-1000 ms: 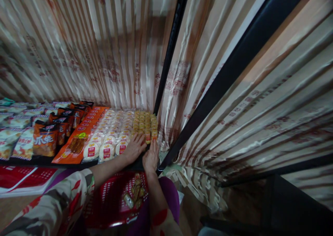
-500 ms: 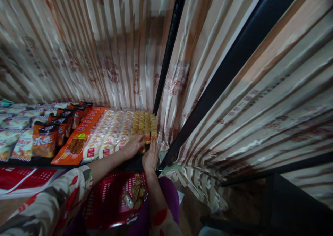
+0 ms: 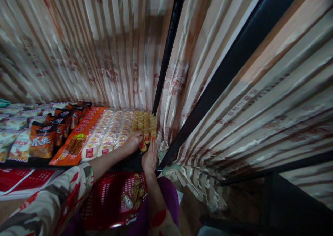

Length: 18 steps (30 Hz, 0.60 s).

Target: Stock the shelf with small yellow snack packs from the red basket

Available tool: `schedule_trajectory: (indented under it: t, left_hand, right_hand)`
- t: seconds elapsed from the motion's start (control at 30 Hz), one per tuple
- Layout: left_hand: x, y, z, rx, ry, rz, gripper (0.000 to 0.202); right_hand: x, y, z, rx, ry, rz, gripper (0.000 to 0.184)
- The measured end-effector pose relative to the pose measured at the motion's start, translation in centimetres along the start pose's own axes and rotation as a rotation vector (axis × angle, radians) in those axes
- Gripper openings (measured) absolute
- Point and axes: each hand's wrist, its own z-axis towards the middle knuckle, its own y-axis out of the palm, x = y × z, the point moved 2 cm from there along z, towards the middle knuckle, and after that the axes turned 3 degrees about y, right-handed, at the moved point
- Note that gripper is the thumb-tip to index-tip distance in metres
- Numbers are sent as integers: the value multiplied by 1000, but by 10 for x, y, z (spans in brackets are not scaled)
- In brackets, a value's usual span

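At the right end of the shelf, small golden snack packets (image 3: pixel 143 119) stand in tight rows. My left hand (image 3: pixel 133 143) has its fingers closed on the side of a front snack packet (image 3: pixel 143 146) with a red label, which tilts slightly. Close beside it, my right hand (image 3: pixel 150 159) points forward with fingers stretched out, their tips against the front of the rightmost row. Its fingers partly cover that row's front packet. Left of my left hand are rows of white round packaged cakes (image 3: pixel 106 149) in clear wrap.
An orange snack bag (image 3: pixel 74 147), black-and-orange bags (image 3: pixel 42 140) and pale bags (image 3: pixel 19 145) fill the shelf leftward. Below, a red basket (image 3: pixel 101 201) holds several loose golden packets (image 3: pixel 134 194). A black shelf post (image 3: pixel 169 48) and striped printed sheeting (image 3: pixel 114 48) stand behind.
My left hand has shifted slightly up and left, so the front snack packet beside its fingers shows more. My right hand stays nearly in place.
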Motion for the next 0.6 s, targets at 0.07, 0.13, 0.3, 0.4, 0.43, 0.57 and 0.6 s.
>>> schedule_trajectory:
  t: [0.07, 0.13, 0.3, 0.4, 0.43, 0.57, 0.6]
  left_hand:
    - [1, -2, 3, 12, 12, 9, 24]
    - [4, -4, 6, 13, 58, 29, 24]
    - [11, -2, 15, 12, 165, 131, 25]
    - [13, 1, 20, 22, 197, 178, 22]
    - [13, 2, 21, 23, 206, 189, 21]
    - [15, 5, 25, 5, 223, 212, 20]
    - [16, 5, 26, -1, 225, 213, 19]
  right_hand:
    - [0, -1, 0, 3, -8, -1, 61]
    - [0, 0, 0, 4, -12, 0, 62]
    - [1, 2, 0, -3, 5, -2, 59]
    - [1, 2, 0, 14, 2, 13, 60]
    - [1, 1, 1, 18, -1, 21, 61]
    - [1, 0, 1, 17, 3, 38, 64]
    - [1, 0, 2, 12, 7, 37, 63]
